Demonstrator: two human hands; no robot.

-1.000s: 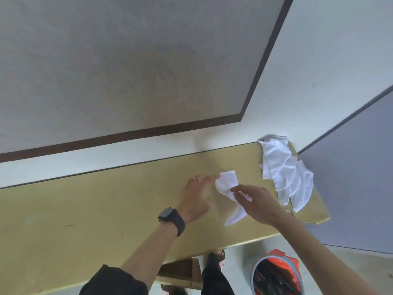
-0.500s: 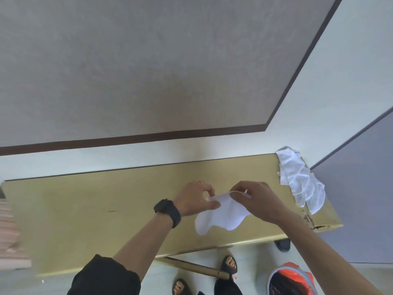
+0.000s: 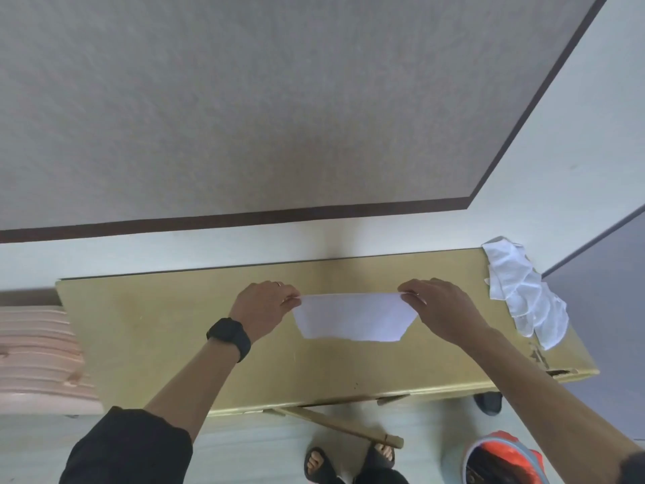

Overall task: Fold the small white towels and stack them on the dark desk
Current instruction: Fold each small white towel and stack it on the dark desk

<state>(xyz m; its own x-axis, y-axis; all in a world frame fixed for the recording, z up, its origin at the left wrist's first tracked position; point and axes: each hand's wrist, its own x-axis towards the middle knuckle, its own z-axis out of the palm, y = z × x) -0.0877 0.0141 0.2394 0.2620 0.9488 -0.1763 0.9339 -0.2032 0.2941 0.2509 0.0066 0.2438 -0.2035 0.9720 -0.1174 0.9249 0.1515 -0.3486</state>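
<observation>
Towel [image 3: 354,317], small and white, is stretched taut between my hands over the middle of the desk [image 3: 157,344]. Fingers of my left hand [image 3: 261,307] pinch its upper left corner; fingers of my right hand [image 3: 443,309] pinch its upper right corner. Pile of unfolded white towels [image 3: 520,291] lies at the desk's right end, well apart from the held one. Black watch [image 3: 228,338] sits on my left wrist.

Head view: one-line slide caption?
Left hand and right hand pinch the top corners of a small white towel, stretched over a yellowish wooden desk; crumpled white towels heaped at its right end.
</observation>
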